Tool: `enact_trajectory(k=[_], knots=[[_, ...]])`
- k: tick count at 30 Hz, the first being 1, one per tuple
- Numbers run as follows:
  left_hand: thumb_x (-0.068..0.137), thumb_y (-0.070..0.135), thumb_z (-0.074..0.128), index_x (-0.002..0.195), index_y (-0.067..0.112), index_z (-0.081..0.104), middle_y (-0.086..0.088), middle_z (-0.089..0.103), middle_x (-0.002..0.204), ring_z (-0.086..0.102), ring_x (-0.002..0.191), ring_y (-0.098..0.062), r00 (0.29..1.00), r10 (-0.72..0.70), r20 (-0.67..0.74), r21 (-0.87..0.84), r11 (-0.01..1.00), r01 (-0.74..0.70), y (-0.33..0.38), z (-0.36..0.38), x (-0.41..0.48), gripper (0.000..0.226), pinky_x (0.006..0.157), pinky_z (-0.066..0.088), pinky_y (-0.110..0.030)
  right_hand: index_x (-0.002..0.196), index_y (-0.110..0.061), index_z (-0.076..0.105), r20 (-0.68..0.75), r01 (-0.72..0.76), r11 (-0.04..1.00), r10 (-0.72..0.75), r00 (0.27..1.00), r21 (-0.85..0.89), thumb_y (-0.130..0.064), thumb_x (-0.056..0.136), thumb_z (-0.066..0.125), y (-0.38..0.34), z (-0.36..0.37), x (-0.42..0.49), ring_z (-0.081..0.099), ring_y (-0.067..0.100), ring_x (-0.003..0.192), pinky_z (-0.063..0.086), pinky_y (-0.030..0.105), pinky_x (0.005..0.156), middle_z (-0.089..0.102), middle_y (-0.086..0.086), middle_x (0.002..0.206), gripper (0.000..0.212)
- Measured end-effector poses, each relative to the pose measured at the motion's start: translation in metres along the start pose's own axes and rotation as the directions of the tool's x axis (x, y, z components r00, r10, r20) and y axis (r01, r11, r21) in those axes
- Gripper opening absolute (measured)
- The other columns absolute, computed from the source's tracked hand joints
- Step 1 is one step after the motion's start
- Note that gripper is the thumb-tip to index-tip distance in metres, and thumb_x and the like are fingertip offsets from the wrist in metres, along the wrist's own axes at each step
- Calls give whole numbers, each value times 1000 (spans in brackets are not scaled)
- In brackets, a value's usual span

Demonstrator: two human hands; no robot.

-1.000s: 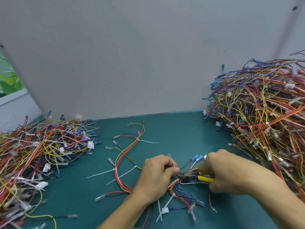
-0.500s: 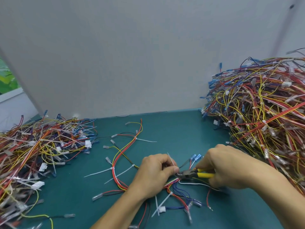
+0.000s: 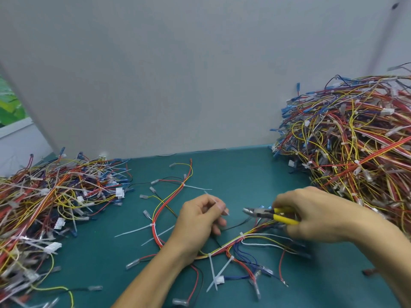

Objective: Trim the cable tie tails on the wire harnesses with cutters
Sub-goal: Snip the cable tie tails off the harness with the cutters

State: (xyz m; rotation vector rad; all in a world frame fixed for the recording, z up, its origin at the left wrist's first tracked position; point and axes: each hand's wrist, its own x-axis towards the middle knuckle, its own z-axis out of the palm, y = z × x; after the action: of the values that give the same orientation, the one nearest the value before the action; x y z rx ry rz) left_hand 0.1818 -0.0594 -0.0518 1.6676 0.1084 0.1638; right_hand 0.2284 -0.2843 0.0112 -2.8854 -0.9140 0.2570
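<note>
One wire harness (image 3: 169,205) of red, yellow, white and blue wires lies spread across the green mat (image 3: 233,174) in front of me. White cable tie tails stick out along it, such as one tail (image 3: 198,187) near the top and two crossed tails (image 3: 215,274) low down. My left hand (image 3: 200,221) pinches a short cut-off white tail (image 3: 216,203) between thumb and fingers. My right hand (image 3: 311,216) grips the yellow-handled cutters (image 3: 266,213), whose metal jaws point left, a short gap away from my left hand.
A big heap of harnesses (image 3: 355,141) rises at the right against the grey wall (image 3: 178,74). A flatter pile of harnesses (image 3: 51,201) covers the left side of the mat. Loose terminals and wire ends lie near the front edge.
The cutters' jaws were against the tie at my left fingertips; now the hands have drawn apart, and my left hand holds the loose tail away from the harness.
</note>
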Motion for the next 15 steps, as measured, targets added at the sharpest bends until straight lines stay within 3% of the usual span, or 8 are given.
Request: enact_trajectory(k=[4,8,12,15], knots=[[92,-6,44,79,9,62,-5,59,58,56,49,-16,998,-25,-49,-138,990,18,14,-10,4,26,46,44,-24,105,-36,56,-20,25,999,-24,1000,29,-39,71,60,-4,-1,0,54,12,80,50,32,75,58,-11,82,34],[79,-5,30,55,16,51,-5,43,52,50,48,-20,993,-111,30,-262,958,115,24,-17,0,38,43,38,-24,77,-42,46,49,76,996,-78,996,41,-36,70,61,-15,5,1,49,6,70,46,28,66,55,-10,76,18],[79,-1,30,60,11,46,-8,54,60,54,47,-21,956,-262,130,-358,887,292,20,-14,-5,27,40,39,-21,73,-42,42,74,80,996,-82,994,28,-34,71,62,-20,4,0,50,10,74,47,30,69,56,-8,77,22],[71,-5,31,71,11,43,-8,53,59,46,42,-19,955,-249,160,-390,873,293,19,-16,-6,20,39,35,-20,72,-41,42,82,86,996,-87,993,23,-33,71,62,-21,3,0,49,7,71,45,28,66,54,-9,75,22]])
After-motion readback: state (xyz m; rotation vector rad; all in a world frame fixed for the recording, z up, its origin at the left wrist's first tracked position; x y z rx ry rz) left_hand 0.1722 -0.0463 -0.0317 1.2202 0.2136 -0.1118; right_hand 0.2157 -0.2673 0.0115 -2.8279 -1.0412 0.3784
